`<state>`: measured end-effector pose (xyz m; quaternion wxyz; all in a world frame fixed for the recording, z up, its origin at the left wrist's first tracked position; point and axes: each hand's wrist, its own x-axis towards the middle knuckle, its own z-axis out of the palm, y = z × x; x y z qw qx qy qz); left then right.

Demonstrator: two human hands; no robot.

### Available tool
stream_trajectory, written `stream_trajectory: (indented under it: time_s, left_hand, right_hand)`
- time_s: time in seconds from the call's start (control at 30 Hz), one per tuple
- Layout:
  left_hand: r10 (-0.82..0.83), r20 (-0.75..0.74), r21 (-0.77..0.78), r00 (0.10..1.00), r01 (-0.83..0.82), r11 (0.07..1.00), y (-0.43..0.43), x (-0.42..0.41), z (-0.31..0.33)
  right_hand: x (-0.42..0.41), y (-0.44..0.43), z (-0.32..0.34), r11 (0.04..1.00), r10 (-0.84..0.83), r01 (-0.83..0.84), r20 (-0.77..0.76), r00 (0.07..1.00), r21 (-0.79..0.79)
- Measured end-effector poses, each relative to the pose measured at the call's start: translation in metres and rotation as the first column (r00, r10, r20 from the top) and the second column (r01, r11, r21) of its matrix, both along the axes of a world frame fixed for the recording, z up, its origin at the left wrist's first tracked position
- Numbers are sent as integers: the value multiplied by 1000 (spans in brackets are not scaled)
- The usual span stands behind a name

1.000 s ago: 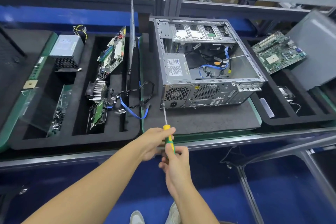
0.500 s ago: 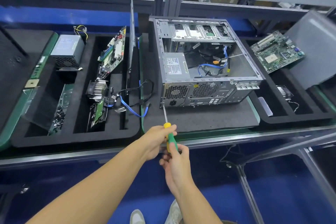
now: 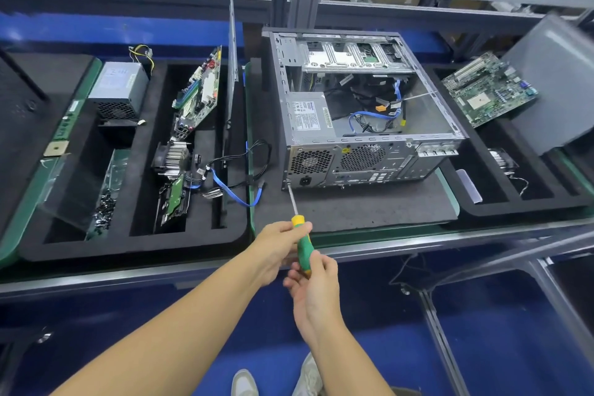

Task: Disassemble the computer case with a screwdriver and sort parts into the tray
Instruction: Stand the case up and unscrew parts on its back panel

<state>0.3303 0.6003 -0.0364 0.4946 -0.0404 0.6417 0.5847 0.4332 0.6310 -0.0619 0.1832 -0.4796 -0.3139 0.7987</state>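
The black foam tray (image 3: 135, 244) fills the left half of the frame, its long compartments running away from the viewer. The computer case (image 3: 369, 164) lies on its side at centre on a dark grey mat (image 3: 353, 209). Its open side faces up and its perforated rear panel faces the person. Inside, a power supply (image 3: 307, 116) sits at the near left corner, with blue and black cables loose beside it. A second tray (image 3: 501, 206) lies at the right edge, with a grey side panel (image 3: 553, 80) leaning at upper right and a green motherboard (image 3: 488, 90) resting tilted against it.

In the left tray, a removed power supply unit (image 3: 119, 83) stands at the far end of one compartment. Another motherboard (image 3: 202, 93) stands on edge in the next compartment, with a finned heatsink (image 3: 173, 157) nearer the viewer. A blue cable (image 3: 238, 196) trails over the tray's right rim, and small dark screws (image 3: 104, 209) lie heaped in the leftmost compartment.

Both hands meet just below the case, at lower centre. The left hand (image 3: 276, 251) curls its fingers round the upper part of the handle of the green-and-yellow screwdriver (image 3: 302, 244), near the yellow collar. The right hand (image 3: 316, 286) pinches the handle's lower end from below. The shaft slants up and left from the hands, its tip touching the lower left corner of the case's rear panel.
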Motion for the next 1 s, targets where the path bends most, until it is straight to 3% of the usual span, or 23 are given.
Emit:
stream_trajectory:
  time_s: [0.13, 0.23, 0.33, 0.5, 0.6, 0.67, 0.83, 1.0]
  left_hand:
    - [74, -61, -58, 995, -77, 995, 3, 2, -3]
    - [141, -8, 1, 990, -141, 990, 0, 1, -4]
    - [94, 15, 32, 995, -94, 995, -4, -3, -4]
    - [4, -19, -26, 1000, -4, 1000, 0, -4, 3]
    - [72, -22, -12, 997, -72, 997, 1, 2, 2]
    - [128, 0, 17, 992, -128, 992, 0, 2, 2]
    - [147, 61, 65, 987, -151, 986, -3, 3, 3]
    - [35, 20, -51, 999, -34, 998, 3, 4, 4]
  right_hand:
    - [3, -6, 1, 997, 54, -50, -57, 997, 62]
    - [3, -3, 3, 997, -25, 19, -84, 996, -74]
    - [1, 1, 2, 979, -27, 18, -43, 999, -202]
    - [-1, 0, -1, 999, 39, -39, 18, 999, 28]
    - [-1, -4, -3, 992, 59, -63, 40, 997, 107]
    - [-3, -4, 0, 998, 9, -10, 10, 1000, 56]
    - [-8, 4, 8, 967, -59, 46, -44, 997, -252]
    - [-9, 4, 6, 997, -16, 10, -82, 996, -71]
